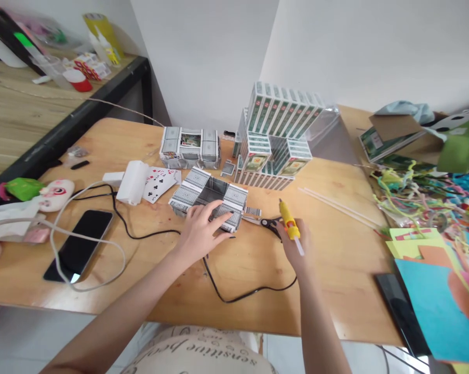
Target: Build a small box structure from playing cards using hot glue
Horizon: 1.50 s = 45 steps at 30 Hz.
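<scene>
A box built of grey patterned playing cards (191, 186), with a dark opening in its top, sits mid-table. My left hand (205, 228) rests on its near side, fingers spread. In my right hand (296, 239) is a yellow glue gun (287, 218), nozzle pointing away from me, a white glue stick out of its back. Black-handled scissors (270, 223) lie beside that hand, blades toward the box. A small folded card piece (253, 211) lies near the blades. Behind stands a similar card box (189, 148).
Stacked green-and-white card packs (281, 111) stand at the back. Loose cards (160, 182), a white charger block (133, 182), a phone (80, 244) and cables lie left. White glue sticks (339, 208) lie right, near coloured paper (437, 296) and yarn scraps. A black cord crosses the front.
</scene>
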Available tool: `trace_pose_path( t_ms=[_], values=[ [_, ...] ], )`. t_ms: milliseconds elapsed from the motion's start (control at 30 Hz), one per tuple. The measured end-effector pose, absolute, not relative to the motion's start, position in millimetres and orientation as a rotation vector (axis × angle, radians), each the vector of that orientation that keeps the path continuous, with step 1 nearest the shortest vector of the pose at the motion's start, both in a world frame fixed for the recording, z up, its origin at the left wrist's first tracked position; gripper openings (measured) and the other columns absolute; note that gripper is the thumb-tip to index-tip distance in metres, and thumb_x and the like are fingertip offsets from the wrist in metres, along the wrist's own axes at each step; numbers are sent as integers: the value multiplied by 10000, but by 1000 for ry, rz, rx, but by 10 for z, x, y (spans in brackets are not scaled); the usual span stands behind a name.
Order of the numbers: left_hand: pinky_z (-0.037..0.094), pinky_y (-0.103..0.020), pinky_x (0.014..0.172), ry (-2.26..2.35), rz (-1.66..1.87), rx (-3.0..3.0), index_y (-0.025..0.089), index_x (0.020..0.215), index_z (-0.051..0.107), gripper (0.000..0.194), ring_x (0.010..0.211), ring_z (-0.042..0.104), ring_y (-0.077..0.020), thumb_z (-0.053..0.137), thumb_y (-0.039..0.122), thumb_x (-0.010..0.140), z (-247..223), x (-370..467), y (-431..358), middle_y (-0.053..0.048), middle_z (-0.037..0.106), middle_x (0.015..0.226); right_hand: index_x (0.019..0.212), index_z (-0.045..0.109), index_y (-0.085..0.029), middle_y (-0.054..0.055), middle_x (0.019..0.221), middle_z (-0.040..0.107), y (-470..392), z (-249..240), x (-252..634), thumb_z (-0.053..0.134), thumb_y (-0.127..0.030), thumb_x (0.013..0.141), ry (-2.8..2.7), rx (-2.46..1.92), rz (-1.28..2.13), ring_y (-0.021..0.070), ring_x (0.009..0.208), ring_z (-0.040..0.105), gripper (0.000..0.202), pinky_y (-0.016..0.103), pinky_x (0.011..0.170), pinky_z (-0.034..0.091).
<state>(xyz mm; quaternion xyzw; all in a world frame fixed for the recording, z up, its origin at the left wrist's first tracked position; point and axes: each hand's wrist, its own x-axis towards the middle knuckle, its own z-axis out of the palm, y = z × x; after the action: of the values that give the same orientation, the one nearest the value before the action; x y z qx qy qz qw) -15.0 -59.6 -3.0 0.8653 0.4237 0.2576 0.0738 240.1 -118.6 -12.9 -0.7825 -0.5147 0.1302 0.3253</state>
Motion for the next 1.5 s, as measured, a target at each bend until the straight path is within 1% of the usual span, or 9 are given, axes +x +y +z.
trace_pose_path(
  t_ms=[100, 233, 367, 533, 633, 700, 867, 1033, 1500],
  values=[
    [414, -444, 906, 1123, 733, 2664, 295, 1089, 644, 324, 1092, 499, -275, 640, 378, 777, 33, -151, -533, -55, 536, 1300, 939, 496, -180, 97, 845, 584, -985, -331, 2590, 575, -549, 728, -1364, -2168, 244, 258, 769, 570, 433, 335, 608, 424],
    [398, -444, 995, 960, 727, 2678, 283, 1111, 632, 297, 1248, 415, -255, 605, 317, 818, 12, -174, -468, -20, 567, 1284, 954, 490, -157, 143, 957, 552, -797, -495, 2728, 594, -437, 704, -1295, -2287, 280, 279, 859, 560, 390, 385, 717, 450],
    [405, -438, 1001, 921, 744, 2684, 272, 1139, 613, 298, 1269, 420, -228, 568, 313, 847, -40, -212, -453, -18, 577, 1277, 947, 527, -131, 183, 999, 547, -760, -488, 2770, 605, -353, 683, -1321, -2324, 305, 302, 920, 555, 354, 417, 794, 442],
    [267, -501, 1092, 948, 766, 2685, 308, 1149, 601, 307, 1238, 465, -215, 580, 310, 842, -64, -220, -468, -3, 602, 1245, 1023, 567, -104, 256, 1138, 529, -699, -214, 2553, 632, -330, 670, -1378, -2301, 147, 403, 1111, 462, 424, 544, 907, 359],
    [201, -546, 1100, 1017, 853, 2664, 317, 1127, 610, 298, 1211, 496, -224, 598, 323, 829, -111, -210, -509, -5, 635, 1195, 1080, 590, -132, 192, 1115, 598, -522, -85, 2202, 509, -348, 798, -1438, -1992, 341, 308, 1044, 559, 365, 449, 890, 432],
    [188, -559, 1094, 1078, 917, 2634, 323, 1100, 625, 288, 1201, 507, -235, 617, 343, 812, -166, -201, -548, -9, 655, 1159, 1068, 617, -154, 156, 1072, 643, -378, -75, 1942, 487, -376, 825, -1452, -1829, 520, 267, 972, 611, 355, 408, 860, 468],
    [185, -551, 1075, 1190, 1048, 2562, 334, 1071, 639, 282, 1170, 536, -247, 639, 372, 791, -332, -172, -621, -12, 686, 1095, 1108, 618, -166, 118, 1074, 678, -166, -178, 1527, 522, -384, 814, -1439, -1710, 634, 249, 972, 628, 378, 383, 870, 468],
    [195, -523, 1058, 1219, 1142, 2560, 342, 1028, 653, 245, 1123, 567, -234, 646, 381, 786, -416, -154, -618, 10, 704, 1046, 1014, 652, -165, 84, 1001, 695, -178, -220, 1465, 534, -377, 800, -1420, -1646, 649, 222, 911, 640, 323, 335, 837, 478],
    [270, -492, 1000, 1277, 1127, 2362, 326, 865, 697, 97, 1038, 599, -216, 662, 330, 774, -276, -84, -626, 31, 729, 938, 982, 643, -180, 60, 963, 694, -217, -178, 1427, 536, -352, 786, -1378, -1677, 649, 205, 848, 632, 282, 318, 809, 475]
  ],
)
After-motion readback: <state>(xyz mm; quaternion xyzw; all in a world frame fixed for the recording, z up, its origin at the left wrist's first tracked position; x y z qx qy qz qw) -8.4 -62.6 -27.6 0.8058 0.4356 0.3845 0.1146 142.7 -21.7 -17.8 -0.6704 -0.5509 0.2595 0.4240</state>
